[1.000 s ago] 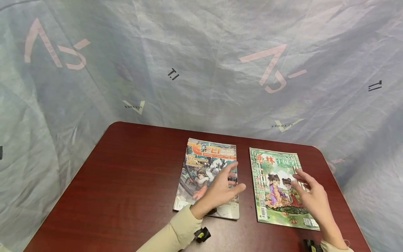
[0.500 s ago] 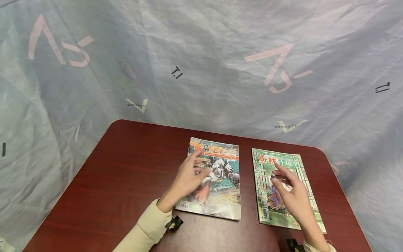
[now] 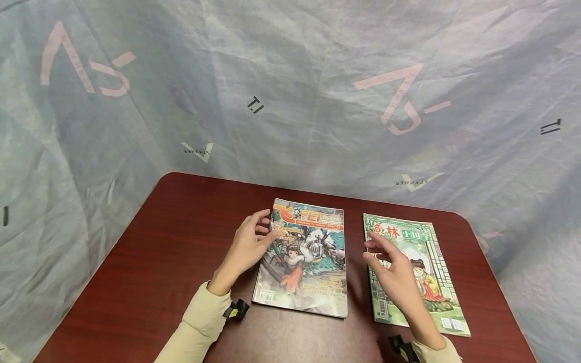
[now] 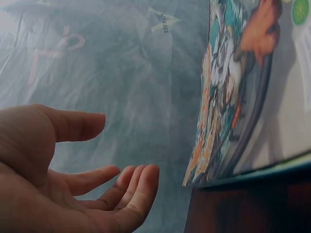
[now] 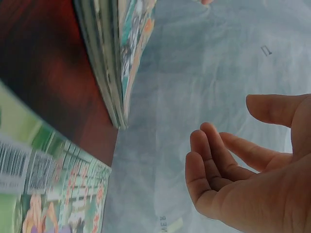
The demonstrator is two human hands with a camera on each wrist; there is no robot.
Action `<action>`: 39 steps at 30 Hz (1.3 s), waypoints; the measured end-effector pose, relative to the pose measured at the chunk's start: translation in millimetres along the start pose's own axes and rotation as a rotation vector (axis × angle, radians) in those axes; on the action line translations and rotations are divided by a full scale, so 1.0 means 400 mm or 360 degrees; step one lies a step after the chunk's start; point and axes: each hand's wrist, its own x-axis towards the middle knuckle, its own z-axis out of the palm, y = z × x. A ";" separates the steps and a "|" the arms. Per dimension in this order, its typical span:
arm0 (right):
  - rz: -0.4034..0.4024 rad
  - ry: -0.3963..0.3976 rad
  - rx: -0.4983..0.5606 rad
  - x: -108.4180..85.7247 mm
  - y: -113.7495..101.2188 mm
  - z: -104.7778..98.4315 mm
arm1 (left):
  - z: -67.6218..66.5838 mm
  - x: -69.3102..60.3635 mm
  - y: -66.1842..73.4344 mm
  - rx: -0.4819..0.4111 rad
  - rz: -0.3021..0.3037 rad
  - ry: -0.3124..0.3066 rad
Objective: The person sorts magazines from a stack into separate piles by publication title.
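Note:
A stack of magazines [image 3: 313,272] with an orange title and a robot on its top cover lies mid-table; the right wrist view shows several page edges in the stack [image 5: 104,63]. My left hand [image 3: 247,244] hovers at its left edge, fingers loosely bent, thumb apart, holding nothing. In the left wrist view a gap separates that hand [image 4: 97,179] from the stack [image 4: 262,121]. A green magazine [image 3: 442,302] with red characters lies to the right. Above its left side is my right hand [image 3: 395,277], fingers relaxed and grasping nothing.
The dark red table [image 3: 150,272] has rounded far corners. A grey printed curtain [image 3: 299,131] hangs behind and around it. Black straps [image 3: 237,309] sit at both wrists, by the pale sleeves.
Both hands have moved left: the left from above the orange-titled stack to its left edge, the right from the green magazine's right side to its left. The magazines stay on the table.

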 end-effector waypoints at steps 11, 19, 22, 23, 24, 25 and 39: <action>0.0000 -0.0046 0.0078 0.009 0.006 0.033 | -0.026 0.015 -0.038 0.0100 -0.0014 0.0013; 0.0121 -0.0115 0.0069 0.017 0.026 0.057 | -0.025 0.021 -0.054 0.0130 -0.0086 -0.0014; 0.0200 -0.0152 0.0056 0.015 0.033 0.066 | -0.023 0.023 -0.060 0.0159 -0.0101 -0.0016; 0.0227 -0.0170 0.0052 0.015 0.036 0.069 | -0.021 0.024 -0.064 0.0170 -0.0108 -0.0020; 0.0245 -0.0183 0.0059 0.014 0.038 0.072 | -0.020 0.024 -0.067 0.0179 -0.0114 -0.0026; 0.0258 -0.0196 0.0066 0.014 0.041 0.075 | -0.019 0.024 -0.070 0.0179 -0.0121 -0.0038; 0.0374 -0.0331 0.0035 0.007 0.068 0.106 | 0.001 0.030 -0.100 0.0269 -0.0135 -0.0176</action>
